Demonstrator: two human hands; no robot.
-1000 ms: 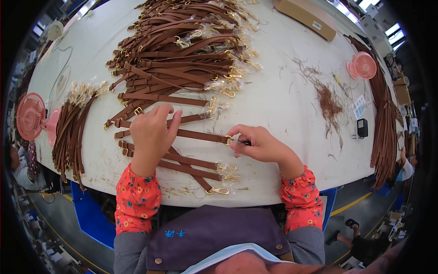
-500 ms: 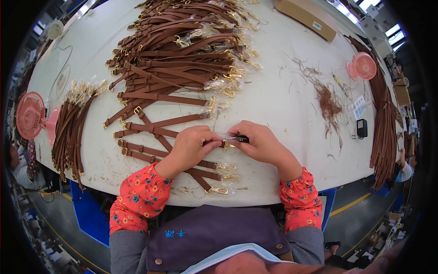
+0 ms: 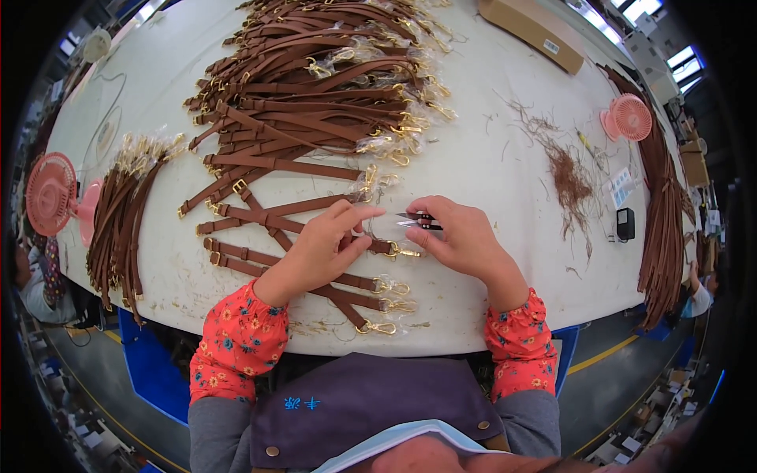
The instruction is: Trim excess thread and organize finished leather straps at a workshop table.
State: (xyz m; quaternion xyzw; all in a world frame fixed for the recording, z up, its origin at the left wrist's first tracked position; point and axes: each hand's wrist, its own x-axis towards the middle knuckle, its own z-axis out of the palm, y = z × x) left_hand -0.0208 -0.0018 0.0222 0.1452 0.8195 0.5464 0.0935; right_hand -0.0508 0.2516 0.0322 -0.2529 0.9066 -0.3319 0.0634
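Thread snips [image 3: 420, 221] with dark handles and parted silver blades are gripped in my right hand [image 3: 465, 243]. Facing them, my left hand [image 3: 322, 240] has its index finger stretched out and its thumb apart, with nothing visible between them. A brown strap [image 3: 378, 245] with a gold snap hook [image 3: 406, 252] lies on the table between my hands, part of it hidden under the left one. Closer to me, several strap ends with gold hooks [image 3: 380, 327] poke out past my left wrist, some with clear plastic wrapping.
A large pile of brown straps [image 3: 307, 110] fills the far middle of the white table [image 3: 481, 158]. Another bundle [image 3: 126, 229] lies left by a pink fan [image 3: 54, 193]. To the right are thread scraps [image 3: 569, 177], a second fan [image 3: 631, 117], a black adapter [image 3: 625, 223] and long straps [image 3: 662, 236].
My left hand has let go of the strap's hook end and its fingers have spread. The snips have lifted away from the strap, their blades now plainly visible.
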